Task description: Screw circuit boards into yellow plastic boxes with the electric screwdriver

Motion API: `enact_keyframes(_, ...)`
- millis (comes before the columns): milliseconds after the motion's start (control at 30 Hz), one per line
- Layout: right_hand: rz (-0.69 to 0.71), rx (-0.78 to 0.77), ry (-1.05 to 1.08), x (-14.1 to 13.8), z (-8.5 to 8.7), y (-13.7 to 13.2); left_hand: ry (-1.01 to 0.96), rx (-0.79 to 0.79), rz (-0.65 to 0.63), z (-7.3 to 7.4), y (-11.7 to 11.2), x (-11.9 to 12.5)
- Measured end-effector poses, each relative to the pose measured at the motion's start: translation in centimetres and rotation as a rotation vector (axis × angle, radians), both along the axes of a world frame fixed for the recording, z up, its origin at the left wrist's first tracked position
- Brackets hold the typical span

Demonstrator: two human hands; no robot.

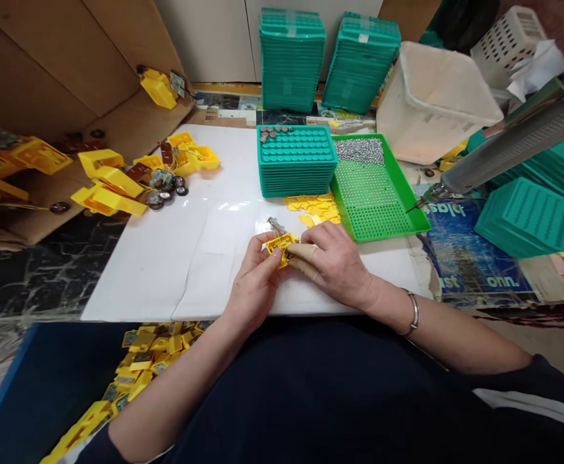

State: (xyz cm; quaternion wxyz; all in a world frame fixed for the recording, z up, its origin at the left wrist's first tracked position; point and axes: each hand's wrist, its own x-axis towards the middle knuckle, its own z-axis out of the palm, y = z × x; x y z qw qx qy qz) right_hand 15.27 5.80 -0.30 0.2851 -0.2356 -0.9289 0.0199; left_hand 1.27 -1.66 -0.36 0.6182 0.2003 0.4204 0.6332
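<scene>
Both my hands meet over the near edge of the white work board (175, 258). My left hand (252, 280) is closed around a small yellow plastic part (280, 246), gripping it from the left. My right hand (330, 261) pinches the same part from the right; its fingertips are taped. A small grey metal piece (276, 225) lies on the board just beyond the part. A pile of small yellow pieces (316, 209) lies a little farther off, in front of the teal tray stack (296, 161).
A green tray (383, 193) with silvery screws at its far end sits to the right. A powered screwdriver (504, 148) hangs at far right. Yellow housings and dark round parts (131, 177) lie at left. A blue bin (44, 386) of yellow parts stands near my lap.
</scene>
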Motion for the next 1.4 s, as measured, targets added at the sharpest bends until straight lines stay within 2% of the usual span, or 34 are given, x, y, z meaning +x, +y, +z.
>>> enact_keyframes(200, 0.047, -0.603, 0.164, 0.2, 1.3, 0.6, 0.117, 0.087, -0.044, -0.8, -0.3, -0.1)
enact_keyframes(333, -0.013, -0.757, 0.109, 0.5, 2.3, 1.5, 0.221, 0.104, 0.001, -1.5, -0.4, -0.5)
enact_keyframes(467, -0.086, -0.618, -0.191, 0.5, 2.0, 1.7, 0.310, 0.102, 0.007, -1.9, -0.4, -1.0)
enact_keyframes(533, -0.115, -0.542, -0.275, 0.5, 1.7, 1.7, 0.311, 0.104, -0.011, -2.0, -0.4, -1.1)
enact_keyframes(700, 0.002, -0.474, -0.329, 1.0, 1.5, 1.5, 0.299, 0.099, -0.015, -1.9, -0.3, -1.1)
enact_keyframes(800, 0.024, -0.427, -0.403, 1.3, 1.5, 1.5, 0.298, 0.096, -0.015, -1.8, -0.4, -1.1)
enact_keyframes(867, 0.017, -0.453, -0.313, 1.3, 1.4, 1.5, 0.308, 0.080, -0.012, -1.7, -0.4, -1.1)
enact_keyframes(1000, 0.081, -0.634, 0.107, 1.0, 1.4, 1.6, 0.309, 0.064, -0.024, -1.1, -0.4, -1.2)
enact_keyframes(1067, 0.130, -0.633, 0.183, 0.7, 1.4, 1.6, 0.305, 0.062, -0.053, -0.7, -0.3, -1.1)
enact_keyframes(1233, 0.158, -0.434, 0.015, 0.1, 1.7, 1.6, 0.350, 0.060, -0.099, -0.3, -0.6, -0.8)
enact_keyframes(1400, 0.079, -0.394, -0.184, -0.6, 2.7, 1.5, 0.464, 0.098, -0.127, -0.5, -0.9, -0.7)
